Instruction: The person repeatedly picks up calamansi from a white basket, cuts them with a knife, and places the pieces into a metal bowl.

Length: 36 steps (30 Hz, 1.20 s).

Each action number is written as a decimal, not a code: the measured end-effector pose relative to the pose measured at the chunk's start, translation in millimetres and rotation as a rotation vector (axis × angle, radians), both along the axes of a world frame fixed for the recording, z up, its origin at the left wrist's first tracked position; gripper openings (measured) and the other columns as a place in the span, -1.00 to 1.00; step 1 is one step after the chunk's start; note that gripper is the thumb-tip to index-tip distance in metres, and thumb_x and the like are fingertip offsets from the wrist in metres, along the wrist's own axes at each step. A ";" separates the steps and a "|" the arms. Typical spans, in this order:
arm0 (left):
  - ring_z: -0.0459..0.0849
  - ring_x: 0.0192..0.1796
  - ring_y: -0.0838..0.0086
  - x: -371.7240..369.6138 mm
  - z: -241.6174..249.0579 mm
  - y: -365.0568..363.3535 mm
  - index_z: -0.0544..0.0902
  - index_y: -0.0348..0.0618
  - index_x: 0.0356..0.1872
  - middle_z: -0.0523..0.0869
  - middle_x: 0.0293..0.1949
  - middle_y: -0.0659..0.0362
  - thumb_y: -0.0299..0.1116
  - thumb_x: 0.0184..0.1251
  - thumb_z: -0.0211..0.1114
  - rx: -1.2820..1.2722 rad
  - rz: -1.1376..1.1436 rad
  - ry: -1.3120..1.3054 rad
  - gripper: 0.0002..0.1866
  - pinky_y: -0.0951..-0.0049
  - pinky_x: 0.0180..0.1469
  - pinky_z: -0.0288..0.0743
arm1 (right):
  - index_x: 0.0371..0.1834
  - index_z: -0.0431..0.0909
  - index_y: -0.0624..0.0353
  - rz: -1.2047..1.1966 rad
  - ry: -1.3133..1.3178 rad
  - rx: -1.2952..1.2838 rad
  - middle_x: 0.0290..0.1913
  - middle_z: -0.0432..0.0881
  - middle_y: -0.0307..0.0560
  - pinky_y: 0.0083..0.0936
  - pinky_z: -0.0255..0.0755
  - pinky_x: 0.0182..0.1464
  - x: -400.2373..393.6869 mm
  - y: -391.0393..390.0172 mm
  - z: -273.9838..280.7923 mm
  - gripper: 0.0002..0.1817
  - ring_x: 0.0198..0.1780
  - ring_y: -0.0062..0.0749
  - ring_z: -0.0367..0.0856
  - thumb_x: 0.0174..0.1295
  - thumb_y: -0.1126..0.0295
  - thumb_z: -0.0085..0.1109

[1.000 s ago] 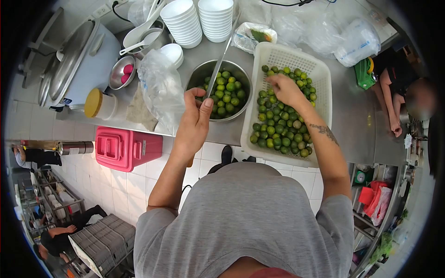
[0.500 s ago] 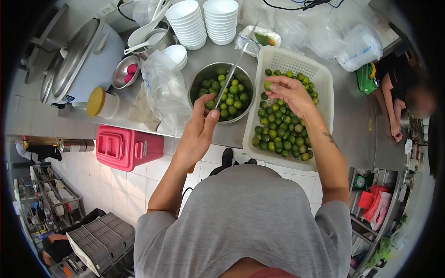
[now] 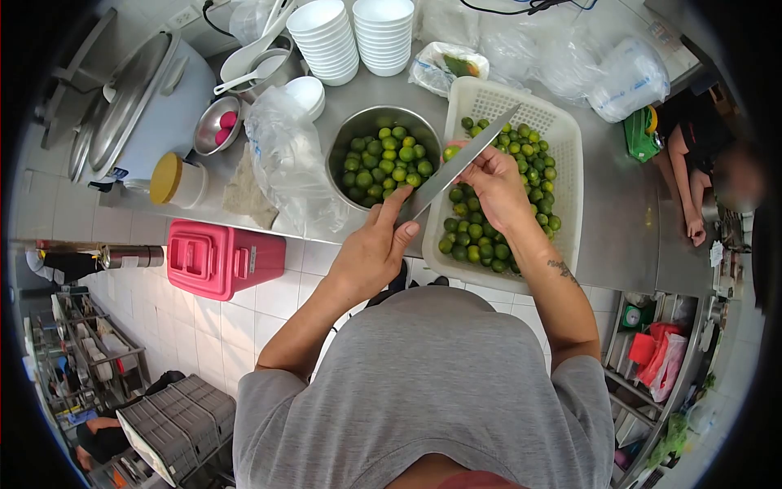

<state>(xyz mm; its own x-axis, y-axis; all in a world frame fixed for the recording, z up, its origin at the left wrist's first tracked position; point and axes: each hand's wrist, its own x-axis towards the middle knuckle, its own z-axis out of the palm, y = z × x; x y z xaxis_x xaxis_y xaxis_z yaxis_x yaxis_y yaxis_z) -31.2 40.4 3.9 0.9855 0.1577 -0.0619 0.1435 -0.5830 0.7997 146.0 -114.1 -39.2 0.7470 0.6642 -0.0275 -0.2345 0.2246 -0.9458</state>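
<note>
My left hand is closed on a long knife, its blade slanting up to the right across the gap between bowl and basket. Behind the blade, my right hand pinches a green lime near the blade's edge. A steel bowl filled with several limes lies beyond my left hand. Under my right hand and forearm is a white perforated basket with several loose limes; the forearm covers part of them.
Stacked white bowls, a plastic bag, a yellow-lidded tub and a small metal bowl share the counter. A red bin stands on the floor. Another person's arm rests at the right.
The knife has swung from pointing up over the bowl to slanting right over the basket's edge. My left hand has moved right and down; my right hand has brought the lime left, to the blade.
</note>
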 end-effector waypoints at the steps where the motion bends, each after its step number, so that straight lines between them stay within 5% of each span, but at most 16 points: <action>1: 0.60 0.00 -0.14 -0.5 1.4 -0.6 0.18 -0.10 0.43 0.49 0.09 -0.24 -0.10 0.58 -0.06 0.009 0.009 0.002 -0.46 0.06 0.05 0.47 | 0.13 0.53 0.38 0.005 -0.023 -0.010 -0.12 0.68 -0.06 -0.51 0.50 -0.04 -2.1 1.1 1.3 -0.66 -0.16 -0.48 0.61 0.30 0.53 0.18; 3: 0.56 0.18 -0.09 -0.7 5.2 -1.8 0.17 -0.08 0.46 0.41 0.30 -0.23 -0.07 0.59 -0.08 0.028 0.026 0.006 -0.45 0.15 0.22 0.42 | 0.11 0.55 0.38 0.015 -0.072 -0.028 -0.15 0.68 -0.09 -0.52 0.50 -0.06 -6.7 3.8 6.4 -0.67 -0.18 -0.49 0.61 0.28 0.55 0.18; 9: 0.58 0.14 -0.10 9.4 7.7 -3.0 0.16 -0.07 0.48 0.43 0.29 -0.19 -0.08 0.59 -0.09 0.040 0.074 0.001 -0.44 0.15 0.17 0.45 | 0.04 0.57 0.32 0.056 -0.087 -0.092 -0.22 0.66 -0.20 -0.58 0.50 -0.12 -31.3 19.9 17.6 -0.75 -0.22 -0.58 0.59 0.32 0.55 0.16; 12: 0.60 -0.09 -0.25 14.7 7.9 0.6 0.16 -0.14 0.45 0.53 -0.01 -0.28 -0.07 0.57 -0.10 0.064 0.054 -0.052 -0.44 -0.04 -0.06 0.51 | 0.00 0.57 0.30 0.066 -0.094 -0.074 -0.22 0.66 -0.21 -0.59 0.51 -0.15 -32.9 24.3 14.9 -0.79 -0.22 -0.58 0.60 0.32 0.54 0.17; 22: 0.58 0.11 -0.14 28.6 1.6 19.0 0.27 -0.26 0.33 0.51 0.13 -0.29 -0.06 0.58 -0.07 -0.107 0.081 -0.051 -0.48 0.13 0.13 0.44 | -0.04 0.57 0.29 0.117 -0.061 -0.130 -0.16 0.64 -0.25 -0.56 0.50 -0.08 -22.4 24.0 26.0 -0.81 -0.19 -0.59 0.56 0.34 0.47 0.13; 25: 0.55 0.17 -0.10 25.1 -0.7 26.4 0.26 -0.31 0.37 0.49 0.17 -0.29 -0.06 0.60 -0.09 -0.113 0.141 -0.053 -0.44 0.18 0.21 0.39 | -0.01 0.58 0.27 0.033 -0.318 -0.302 -0.07 0.66 -0.13 -0.55 0.50 -0.08 33.8 0.1 7.1 -0.77 -0.17 -0.59 0.56 0.32 0.43 0.18; 28: 0.51 0.24 -0.05 21.7 -0.4 29.6 0.22 -0.34 0.41 0.47 0.23 -0.28 -0.05 0.60 -0.10 -0.119 0.203 -0.053 -0.40 0.23 0.28 0.33 | -0.04 0.59 0.26 0.191 -0.724 -0.889 -0.08 0.66 0.02 -0.34 0.56 -0.06 65.2 -18.2 -14.5 -0.74 -0.15 -0.25 0.66 0.20 0.48 0.23; 32: 0.45 0.32 -0.01 19.4 14.4 26.2 0.19 -0.35 0.44 0.43 0.29 -0.27 -0.04 0.60 -0.10 -0.173 0.222 -0.008 -0.37 0.27 0.33 0.29 | -0.07 0.62 0.22 0.258 -1.059 -0.888 -0.16 0.66 0.08 -0.11 0.48 0.06 54.3 -14.6 -51.9 -0.71 0.04 0.07 0.58 0.13 0.39 0.27; 36: 0.44 0.34 0.02 16.2 18.3 21.5 0.20 -0.33 0.44 0.43 0.30 -0.27 -0.04 0.60 -0.09 -0.153 0.174 -0.004 -0.38 0.28 0.34 0.27 | -0.03 0.62 0.21 0.283 -1.018 -0.945 -0.13 0.66 0.12 -0.23 0.52 0.03 52.6 -5.8 -55.3 -0.68 -0.03 -0.01 0.63 0.13 0.40 0.28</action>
<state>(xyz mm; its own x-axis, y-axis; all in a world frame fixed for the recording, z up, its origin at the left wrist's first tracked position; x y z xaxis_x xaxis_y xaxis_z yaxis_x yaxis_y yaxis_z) -15.0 61.9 22.2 0.9446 0.3146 -0.0942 0.2280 -0.4220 0.8774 198.6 -119.9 -94.5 0.5563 0.8274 -0.0776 0.7006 -0.5171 -0.4917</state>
